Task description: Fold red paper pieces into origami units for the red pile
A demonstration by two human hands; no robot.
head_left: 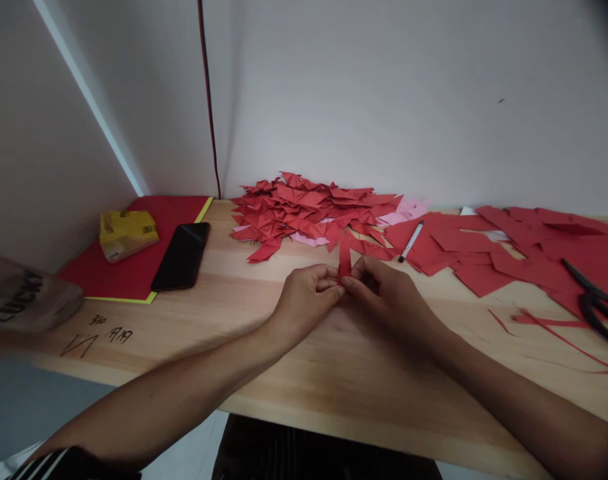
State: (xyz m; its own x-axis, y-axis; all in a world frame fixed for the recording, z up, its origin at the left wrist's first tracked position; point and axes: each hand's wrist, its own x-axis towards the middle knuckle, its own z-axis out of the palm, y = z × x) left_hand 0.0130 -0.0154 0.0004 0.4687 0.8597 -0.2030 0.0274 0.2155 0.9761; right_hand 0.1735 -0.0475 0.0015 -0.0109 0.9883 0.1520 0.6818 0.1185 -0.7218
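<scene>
A narrow folded piece of red paper stands upright between my two hands, above the wooden table. My left hand pinches its lower end from the left, fingers curled and thumb pressed in. From the right, my right hand grips the same lower end between thumb and forefinger. The finer folds are hidden behind my fingertips. Just beyond my hands lies a heap of folded red paper pieces, with a few pink ones among them.
Flat red paper pieces spread on the right, with a marker on them. Black scissors and thin red strips lie at far right. Left are a phone, a yellow packet, red sheets and a bag.
</scene>
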